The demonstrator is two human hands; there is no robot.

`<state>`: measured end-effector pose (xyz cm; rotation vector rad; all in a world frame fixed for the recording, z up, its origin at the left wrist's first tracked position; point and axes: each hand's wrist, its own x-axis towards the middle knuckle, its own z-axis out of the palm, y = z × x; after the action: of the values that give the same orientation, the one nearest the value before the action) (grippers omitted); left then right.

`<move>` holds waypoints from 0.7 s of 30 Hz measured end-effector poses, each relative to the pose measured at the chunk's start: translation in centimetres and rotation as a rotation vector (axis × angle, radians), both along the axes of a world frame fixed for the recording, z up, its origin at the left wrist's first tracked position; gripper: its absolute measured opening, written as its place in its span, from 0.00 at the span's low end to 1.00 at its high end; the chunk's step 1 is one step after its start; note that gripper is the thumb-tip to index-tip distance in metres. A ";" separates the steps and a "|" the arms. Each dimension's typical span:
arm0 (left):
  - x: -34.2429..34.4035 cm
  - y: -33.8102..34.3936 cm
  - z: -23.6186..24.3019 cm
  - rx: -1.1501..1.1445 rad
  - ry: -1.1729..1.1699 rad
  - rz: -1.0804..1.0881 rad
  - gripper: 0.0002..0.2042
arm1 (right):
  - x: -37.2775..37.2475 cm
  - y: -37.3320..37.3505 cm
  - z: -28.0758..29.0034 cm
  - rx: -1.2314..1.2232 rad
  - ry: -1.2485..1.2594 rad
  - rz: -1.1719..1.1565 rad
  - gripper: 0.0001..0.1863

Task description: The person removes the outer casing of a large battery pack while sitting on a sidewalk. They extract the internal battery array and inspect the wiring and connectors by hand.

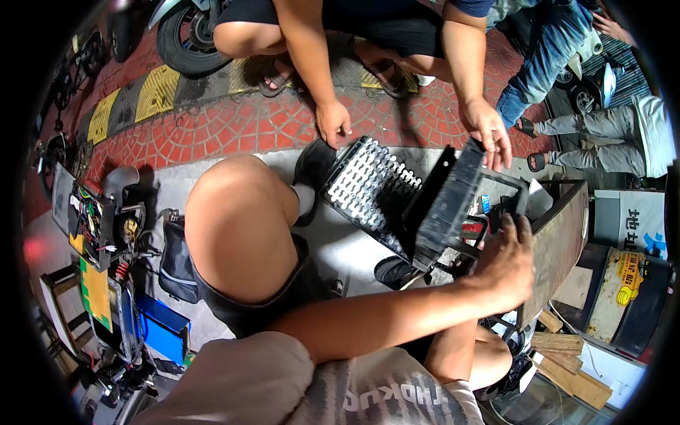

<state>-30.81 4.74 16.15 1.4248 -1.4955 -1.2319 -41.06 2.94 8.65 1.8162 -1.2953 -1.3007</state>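
My left hand (504, 263) reaches across to the right, its fingers curled at the end of a black rectangular frame (523, 190). The frame adjoins a tilted black ribbed case (453, 202). My right forearm (453, 348) rises beneath my left wrist, and the hand at its end is hidden. Left of the case lies a black tray holding rows of silver metal links (372, 177), like a battery pack. Another person's hand (489, 131) holds the case's upper corner. That person's other hand (331, 122) hangs by the tray's far corner.
A brown wooden box (556, 248) stands at my right, with wood pieces (567, 361) below it. On my left are an opened electric unit with wires (92, 219), a black bag (177, 262) and a blue box (164, 329). Other people and a scooter wheel (185, 35) are beyond.
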 end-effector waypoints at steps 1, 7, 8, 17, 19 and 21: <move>-1.8 0.2 1.0 0.019 -0.084 -0.096 0.43 | -1.0 1.0 2.8 -0.002 0.148 -0.028 0.30; -7.9 1.1 -1.4 -0.193 -0.005 0.059 0.36 | 2.9 1.5 9.4 0.093 0.263 -0.223 0.39; -7.3 1.2 -1.4 -0.182 0.024 0.015 0.36 | 3.9 1.5 9.8 0.102 0.238 -0.291 0.38; -3.0 1.1 -1.1 -0.118 0.182 -0.184 0.37 | 1.9 1.7 6.4 -0.102 0.118 -0.052 0.18; -2.3 1.5 -1.0 -0.105 0.197 -0.231 0.35 | 2.7 2.3 6.6 -0.098 0.103 -0.072 0.18; -1.7 1.2 -1.1 -0.085 0.189 -0.227 0.32 | 2.8 1.9 6.5 -0.081 0.104 -0.034 0.18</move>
<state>-32.47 5.97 15.09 1.0728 -1.5889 -1.3800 -38.23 4.86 15.12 1.6561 -1.3091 -1.3231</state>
